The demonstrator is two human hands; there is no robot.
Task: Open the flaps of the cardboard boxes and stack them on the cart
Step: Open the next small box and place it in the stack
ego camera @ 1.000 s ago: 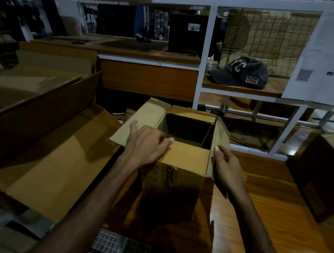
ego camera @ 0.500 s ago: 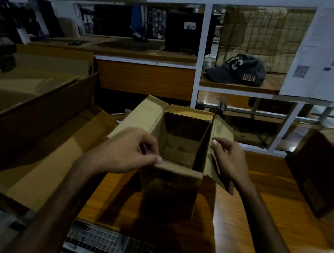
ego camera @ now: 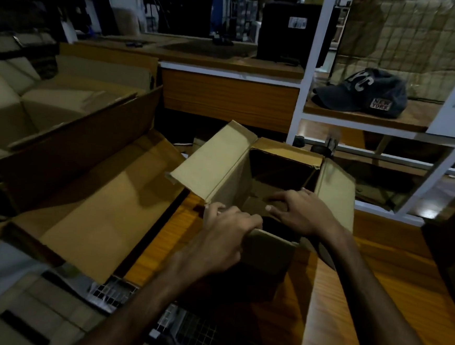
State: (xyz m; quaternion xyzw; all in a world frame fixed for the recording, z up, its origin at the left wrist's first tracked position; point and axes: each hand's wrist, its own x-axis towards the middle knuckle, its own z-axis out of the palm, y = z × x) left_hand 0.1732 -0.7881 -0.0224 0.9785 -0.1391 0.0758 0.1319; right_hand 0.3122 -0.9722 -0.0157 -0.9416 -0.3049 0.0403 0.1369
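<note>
On the wooden table, small cardboard box flaps up, left hand gripping its near flap, right hand spread inside.

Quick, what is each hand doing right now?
Left hand: grips the near edge of the cardboard box.
Right hand: open, fingers spread, reaching into the box.

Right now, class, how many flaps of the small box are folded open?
3 visible: left flap, far flap, right flap. The left hand covers the near edge, so a fourth may be hidden.
</note>
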